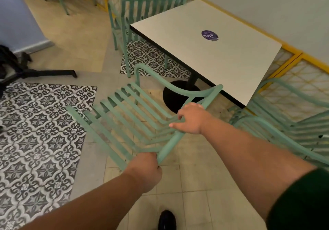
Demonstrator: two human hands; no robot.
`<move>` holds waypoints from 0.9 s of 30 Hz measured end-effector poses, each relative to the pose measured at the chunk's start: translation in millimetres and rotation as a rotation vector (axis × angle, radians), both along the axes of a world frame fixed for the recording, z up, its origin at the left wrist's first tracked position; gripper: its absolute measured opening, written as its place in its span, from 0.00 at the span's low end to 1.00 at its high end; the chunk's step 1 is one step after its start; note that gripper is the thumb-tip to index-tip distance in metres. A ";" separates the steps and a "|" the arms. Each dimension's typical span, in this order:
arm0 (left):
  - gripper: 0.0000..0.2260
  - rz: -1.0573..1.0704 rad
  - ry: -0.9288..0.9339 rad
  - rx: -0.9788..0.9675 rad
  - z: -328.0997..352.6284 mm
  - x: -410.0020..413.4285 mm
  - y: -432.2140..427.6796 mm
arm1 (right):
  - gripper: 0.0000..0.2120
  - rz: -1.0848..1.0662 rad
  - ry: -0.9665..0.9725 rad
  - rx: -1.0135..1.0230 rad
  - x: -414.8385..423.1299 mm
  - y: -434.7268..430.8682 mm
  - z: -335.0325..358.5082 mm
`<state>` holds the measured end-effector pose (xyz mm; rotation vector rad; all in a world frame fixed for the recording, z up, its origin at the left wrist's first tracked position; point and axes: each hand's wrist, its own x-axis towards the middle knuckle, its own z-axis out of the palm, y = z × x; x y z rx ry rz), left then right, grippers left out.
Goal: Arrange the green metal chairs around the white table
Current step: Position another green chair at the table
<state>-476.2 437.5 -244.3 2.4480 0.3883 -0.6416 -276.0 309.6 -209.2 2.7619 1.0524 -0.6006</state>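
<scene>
A green slatted metal chair (124, 116) stands tilted in front of me, its seat facing the white square table (222, 55). My left hand (147, 169) grips the chair's back rail near its lower end. My right hand (191, 118) grips the back where the armrest meets it. A second green chair (140, 14) stands at the table's far-left side, its back against the table edge. A third green chair (284, 123) sits at the right, by the table's near corner.
The table has a black pedestal base (178, 94) and a purple sticker (209, 35). A yellow-framed lattice partition (293, 80) runs behind it. Black stand legs (51, 73) lie on the floor at left. Patterned tiles cover the floor left. My shoe (166, 220) shows below.
</scene>
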 end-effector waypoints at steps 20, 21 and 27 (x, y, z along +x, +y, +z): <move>0.04 -0.004 0.009 -0.030 0.2 0.0 0.5 | 0.35 0.058 -0.231 -0.251 18.3 -7.1 -29.8; 0.05 -0.002 0.010 -0.037 0.2 -0.8 0.6 | 0.34 0.045 -0.231 -0.246 16.5 -7.2 -29.5; 0.06 -0.019 0.007 -0.034 0.0 -6.8 4.8 | 0.34 0.037 -0.238 -0.271 5.4 -5.1 -25.5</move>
